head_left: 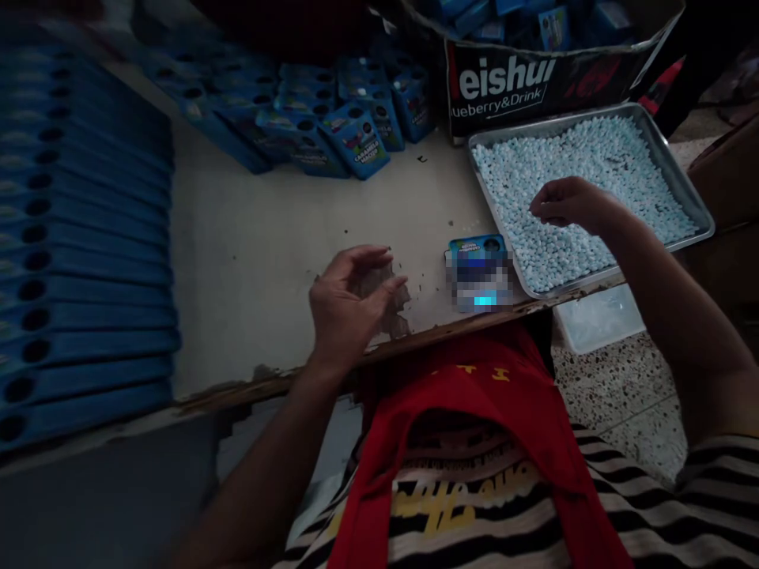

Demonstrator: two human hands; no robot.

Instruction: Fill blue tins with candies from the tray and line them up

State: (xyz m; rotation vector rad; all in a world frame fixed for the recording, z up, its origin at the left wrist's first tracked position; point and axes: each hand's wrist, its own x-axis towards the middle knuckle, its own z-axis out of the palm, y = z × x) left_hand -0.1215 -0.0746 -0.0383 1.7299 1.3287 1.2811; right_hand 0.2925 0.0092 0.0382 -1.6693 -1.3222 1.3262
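My left hand (353,300) hovers at the table's front edge, its fingers apart and curved, with nothing in it. Over the metal tray (704,212) my right hand (566,201) is closed, fingertips pressed together; what they hold, if anything, is hidden. Small pale blue and white candies (534,245) fill the tray beneath that hand. Between my two hands, beside the tray, lies a blue packet (476,244) with its lower part blurred out by large pixels.
Blue printed packets (359,142) stand grouped at the back, and a long row of blue boxes (88,304) lines the left. A cardboard box (504,95) of blue packets sits behind the tray. Below the table edge is a translucent plastic container (602,320).
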